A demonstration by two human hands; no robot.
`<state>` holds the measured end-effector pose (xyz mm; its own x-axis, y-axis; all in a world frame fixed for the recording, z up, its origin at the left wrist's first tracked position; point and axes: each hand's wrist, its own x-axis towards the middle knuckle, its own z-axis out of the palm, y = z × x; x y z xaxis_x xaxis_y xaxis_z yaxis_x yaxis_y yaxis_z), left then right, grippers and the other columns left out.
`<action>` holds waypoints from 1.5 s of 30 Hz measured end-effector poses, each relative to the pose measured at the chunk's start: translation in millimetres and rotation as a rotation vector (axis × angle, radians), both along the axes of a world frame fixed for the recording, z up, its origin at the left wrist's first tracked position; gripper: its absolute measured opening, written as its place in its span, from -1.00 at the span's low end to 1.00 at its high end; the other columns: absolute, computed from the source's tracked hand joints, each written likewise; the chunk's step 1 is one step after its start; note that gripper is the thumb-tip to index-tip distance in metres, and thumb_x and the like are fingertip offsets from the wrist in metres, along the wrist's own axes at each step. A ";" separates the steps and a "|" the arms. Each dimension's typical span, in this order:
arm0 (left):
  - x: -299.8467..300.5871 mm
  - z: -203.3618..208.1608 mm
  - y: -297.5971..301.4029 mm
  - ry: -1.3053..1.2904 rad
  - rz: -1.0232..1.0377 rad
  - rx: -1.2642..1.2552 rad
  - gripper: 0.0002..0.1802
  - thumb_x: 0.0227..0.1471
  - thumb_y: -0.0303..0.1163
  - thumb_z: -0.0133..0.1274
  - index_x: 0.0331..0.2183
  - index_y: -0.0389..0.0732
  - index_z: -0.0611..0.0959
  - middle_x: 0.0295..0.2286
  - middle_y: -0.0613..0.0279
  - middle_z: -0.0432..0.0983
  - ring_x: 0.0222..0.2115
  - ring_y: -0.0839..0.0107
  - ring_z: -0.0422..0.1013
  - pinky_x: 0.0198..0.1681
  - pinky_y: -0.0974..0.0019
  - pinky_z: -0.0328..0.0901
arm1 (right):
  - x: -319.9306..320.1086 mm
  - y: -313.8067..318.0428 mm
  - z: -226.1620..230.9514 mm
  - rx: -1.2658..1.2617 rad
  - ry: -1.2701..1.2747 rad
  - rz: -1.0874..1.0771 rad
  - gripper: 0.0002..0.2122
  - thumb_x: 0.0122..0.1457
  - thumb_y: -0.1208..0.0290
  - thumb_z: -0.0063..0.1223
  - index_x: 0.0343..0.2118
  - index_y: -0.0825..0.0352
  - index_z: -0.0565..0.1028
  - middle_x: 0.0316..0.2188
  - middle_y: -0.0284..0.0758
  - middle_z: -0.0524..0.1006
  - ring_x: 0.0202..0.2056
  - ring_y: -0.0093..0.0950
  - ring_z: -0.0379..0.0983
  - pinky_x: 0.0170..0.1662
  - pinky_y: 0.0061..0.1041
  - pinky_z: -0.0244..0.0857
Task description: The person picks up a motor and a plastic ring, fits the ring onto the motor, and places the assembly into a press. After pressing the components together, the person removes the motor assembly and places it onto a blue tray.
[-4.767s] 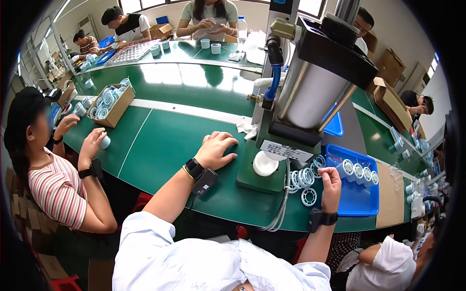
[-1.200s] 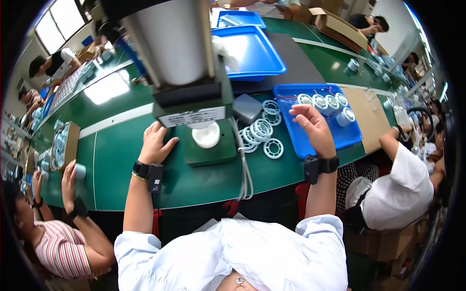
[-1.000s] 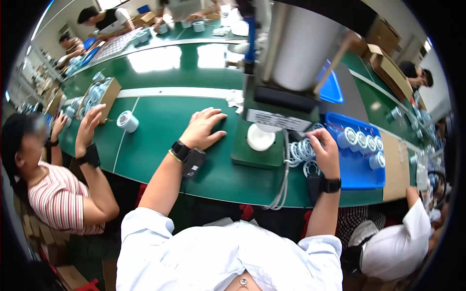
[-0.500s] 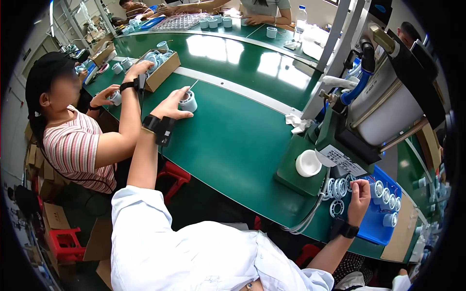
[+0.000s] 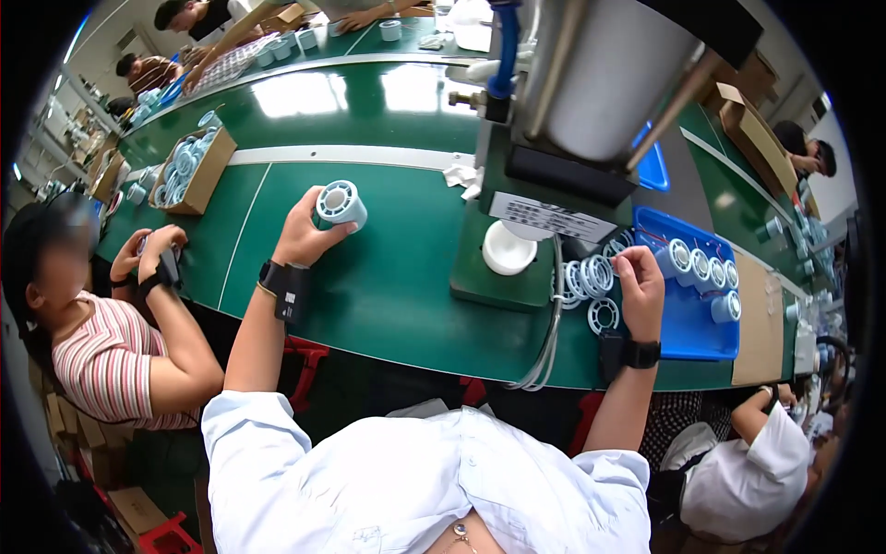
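Pale blue cup-shaped housing [image 5: 343, 210] sits in the left hand [image 5: 303, 235], left of the press [image 5: 600, 83] and over the green tabletop [image 5: 397, 249]; whether its base touches the surface I cannot tell. The left fingers are clamped round its far side and the thumb closes on the near side, a grip that probably serves to keep the slotted end uncovered, since that end faces up toward the wearer. The right hand [image 5: 641, 286] is at the loose rings [image 5: 587, 277] with its fingers curled together and the thumb against them (anything pinched there is too small to make out). Those rings lie between the press and the blue tray [image 5: 688, 323], some leaning in a row and one flat in front, presumably so they are within easy reach of that hand. In the tray, similar cups [image 5: 679, 256] lie with their slotted ends toward the wearer, four in a row and one nearer; the raised rim likely stops them rolling off. A white round seat [image 5: 509, 249] rests on the green base [image 5: 498, 286] under the press, apparently placed there to line up with it.
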<state>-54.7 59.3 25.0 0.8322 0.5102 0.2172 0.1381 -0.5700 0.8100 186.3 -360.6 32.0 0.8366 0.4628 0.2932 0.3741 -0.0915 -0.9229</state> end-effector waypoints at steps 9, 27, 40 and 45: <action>100.7 33.8 -148.6 -0.256 -0.375 0.060 -0.44 -0.28 -0.26 0.33 -0.20 -0.26 0.52 -0.33 0.12 0.52 -0.29 0.24 0.44 -0.17 0.26 0.30 | 0.3 -7.0 -3.3 -0.058 0.004 0.015 -0.93 0.21 0.48 -0.04 -0.36 0.36 0.41 -0.43 -0.45 0.45 -0.35 -0.70 0.33 -0.21 -0.73 0.22; 100.8 -15.0 -102.4 -0.241 -0.375 -0.170 -0.40 -0.09 -0.08 0.18 -0.06 -0.22 0.46 -0.12 0.00 0.39 -0.06 0.06 0.26 0.02 0.17 0.17 | -26.8 26.4 11.1 -0.663 -0.529 0.039 -0.69 0.16 0.32 -0.04 -0.05 0.29 0.47 -0.04 -0.14 0.45 0.08 -0.22 0.28 0.16 -0.26 -0.01; 91.0 -37.6 -69.5 0.273 -0.157 0.607 -0.37 -0.01 -0.01 0.06 0.07 -0.07 0.41 0.11 0.14 0.21 0.19 0.14 0.04 0.18 -0.06 -0.07 | -29.8 38.4 35.9 -0.681 -0.533 0.138 -0.65 0.15 0.27 0.01 -0.05 0.34 0.44 -0.11 -0.14 0.49 0.05 -0.26 0.32 0.14 -0.25 0.01; 88.5 -35.6 -67.2 0.256 -0.185 0.599 -0.38 -0.02 -0.03 0.07 0.06 -0.05 0.42 0.09 0.14 0.24 0.17 0.12 0.07 0.18 -0.04 -0.06 | -58.0 94.3 63.2 -0.396 -0.314 0.288 -0.52 -0.05 0.26 0.25 -0.08 0.38 0.43 -0.19 -0.11 0.52 -0.17 -0.24 0.46 -0.12 -0.43 0.32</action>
